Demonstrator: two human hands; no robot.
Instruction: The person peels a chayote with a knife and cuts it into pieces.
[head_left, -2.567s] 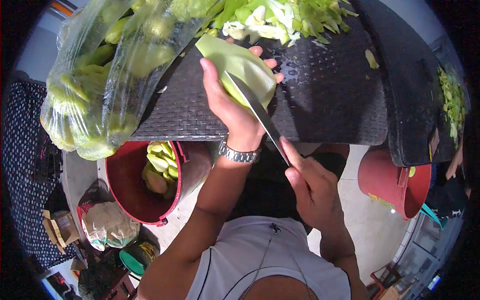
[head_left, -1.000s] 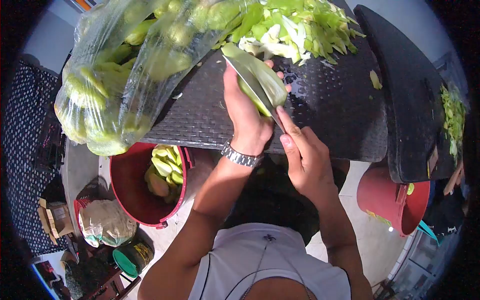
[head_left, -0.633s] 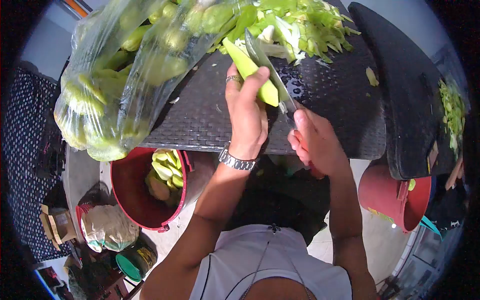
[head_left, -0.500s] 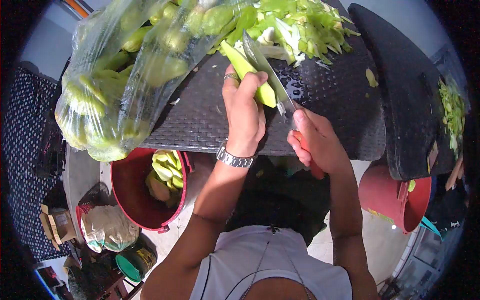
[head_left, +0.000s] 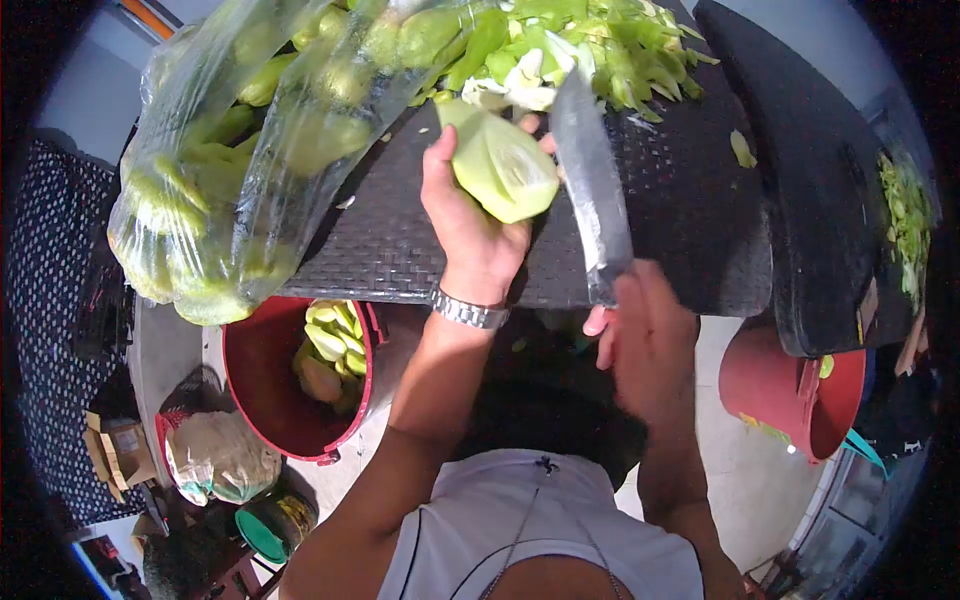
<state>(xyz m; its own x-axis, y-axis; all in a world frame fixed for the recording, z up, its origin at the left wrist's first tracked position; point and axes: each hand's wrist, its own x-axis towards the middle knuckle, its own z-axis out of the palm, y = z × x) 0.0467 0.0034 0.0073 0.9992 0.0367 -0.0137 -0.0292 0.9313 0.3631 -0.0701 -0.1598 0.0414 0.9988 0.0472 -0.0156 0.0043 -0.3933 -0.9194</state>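
Note:
A pale green, peeled chayote half [head_left: 505,165] rests in my left hand [head_left: 470,220], its cut face with a hollow turned upward. My left thumb lies along one side and fingertips show at the far side. In my right hand [head_left: 650,335] is a broad-bladed knife [head_left: 592,185], its blade pointing away from me just right of the chayote. The knife's handle is hidden by my closed, slightly blurred fingers. Just beyond both hands, a heap of green peelings and white core pieces [head_left: 610,55] lies on the dark woven table [head_left: 400,260].
A clear plastic bag of chayotes [head_left: 230,190] covers the table's left side. Below it stands a red bucket [head_left: 240,390] with cut chayote pieces [head_left: 335,340]. A second red bucket [head_left: 765,385] sits at right, under a dark chair-like panel [head_left: 800,180]. A filled sack [head_left: 220,455] lies at lower left.
My left hand has rolled the chayote so its hollowed cut face shows. My right hand has moved back and right, taking the knife off the chayote, with the blade now more upright in view.

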